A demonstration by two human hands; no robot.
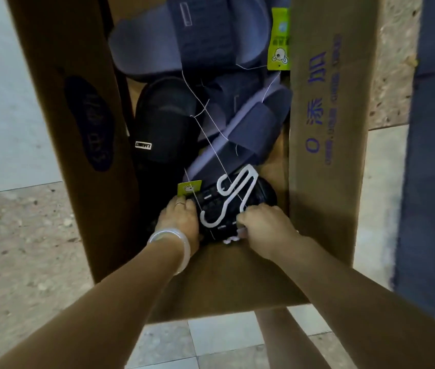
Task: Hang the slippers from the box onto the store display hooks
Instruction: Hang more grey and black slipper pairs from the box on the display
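Both hands on boxed slipper

Both bare forearms reach forward and down from the bottom corners of the view, converging toward the middle. The left hand lies palm down, fingers curled over the near left side of a black slipper; a pale bangle circles its wrist and a ring sits on one finger. The right hand is knuckles up, fingers bent, pinching at the slipper's near right edge.
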